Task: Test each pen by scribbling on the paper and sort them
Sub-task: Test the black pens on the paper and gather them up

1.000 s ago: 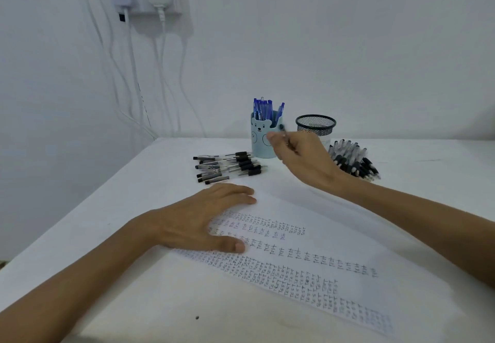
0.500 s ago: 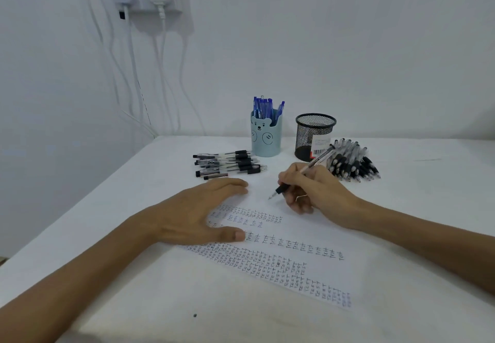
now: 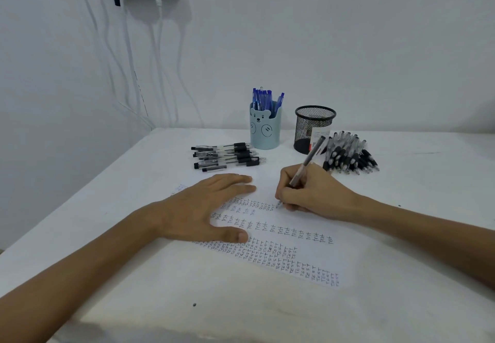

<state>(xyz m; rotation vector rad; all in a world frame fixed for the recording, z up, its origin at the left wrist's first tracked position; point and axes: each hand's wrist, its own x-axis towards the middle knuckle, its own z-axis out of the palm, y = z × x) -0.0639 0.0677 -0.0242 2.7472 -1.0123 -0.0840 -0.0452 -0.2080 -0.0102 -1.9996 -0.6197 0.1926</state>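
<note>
Nearest us, the left hand lies flat with its fingers spread, pinning the paper. Just beyond, the right hand grips a clear pen in a writing hold, with the tip on the sheet at the end of the top row of marks. We judge the scribble test is under way. Next we would read the ink and sort the pen. Whether it belongs in the left row of black pens, the right heap or the mesh holder, we cannot tell.

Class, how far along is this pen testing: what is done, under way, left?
Done: many marks on the paper; blue pens stand in the bear cup. Under way: right hand writes with a pen, left hand presses the paper. Left: probably the black pens beside the mesh cup.
</note>
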